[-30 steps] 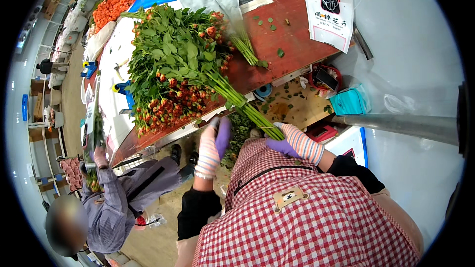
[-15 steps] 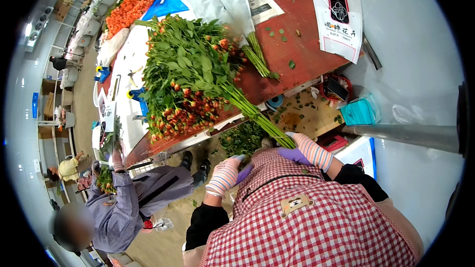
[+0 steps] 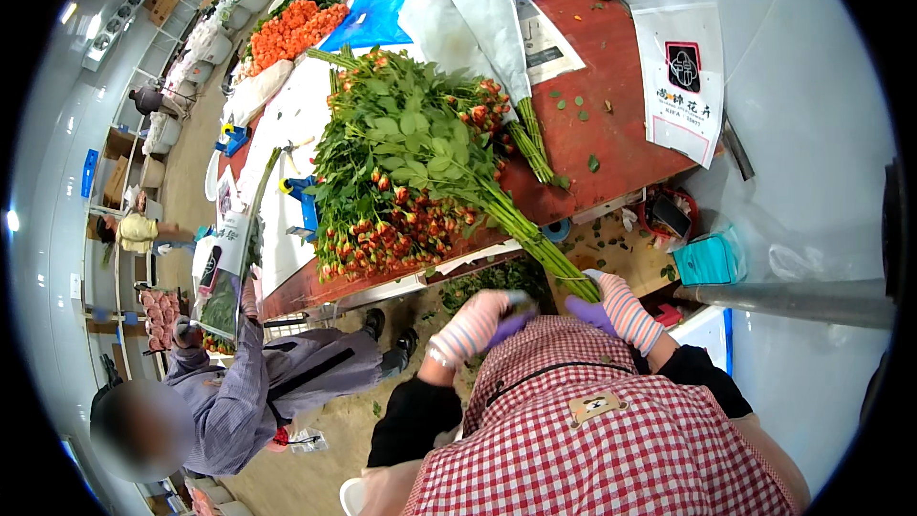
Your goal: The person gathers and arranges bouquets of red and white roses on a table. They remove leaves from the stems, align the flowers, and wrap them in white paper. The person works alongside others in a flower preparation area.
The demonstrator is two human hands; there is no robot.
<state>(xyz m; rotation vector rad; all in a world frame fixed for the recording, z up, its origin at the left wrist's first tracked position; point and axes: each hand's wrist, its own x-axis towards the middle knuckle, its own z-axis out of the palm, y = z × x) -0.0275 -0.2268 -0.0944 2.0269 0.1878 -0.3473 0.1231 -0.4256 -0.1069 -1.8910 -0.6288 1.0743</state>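
Your right hand [image 3: 611,308], in a striped glove with purple fingertips, is closed around the cut ends of the rose stems [image 3: 535,244] where they overhang the near edge of the red table [image 3: 611,134]. The grip reads as a full wrap; the stems pass through the fist and run up and left onto the tabletop.

Your left hand [image 3: 482,320], gloved the same way, sits just beside the right, at the same stem ends. Its fingers curl inward, but whether they clasp the stems or only rest against them cannot be told; the fingertips are partly hidden behind your checked apron [image 3: 592,430].

The bunch of roses [image 3: 401,172] lies across the table, foliage in the middle, orange-red buds hanging toward the table's left edge. Touching its right side lie two white-sleeved bunches [image 3: 478,19], their stems pointing toward you. Behind them is a blue plastic sheet [image 3: 373,14], and further back a heap of orange flowers [image 3: 291,29].

Loose green leaves are scattered on the red surface. A white printed bag [image 3: 683,76] hangs over the table's right end. Below the table edge, near your hands, sits a pile of stripped leaves [image 3: 497,277] and a teal container [image 3: 707,258].

To your left a second person in a striped shirt [image 3: 258,392] holds up a wrapped bunch [image 3: 229,268], well apart from your hands.
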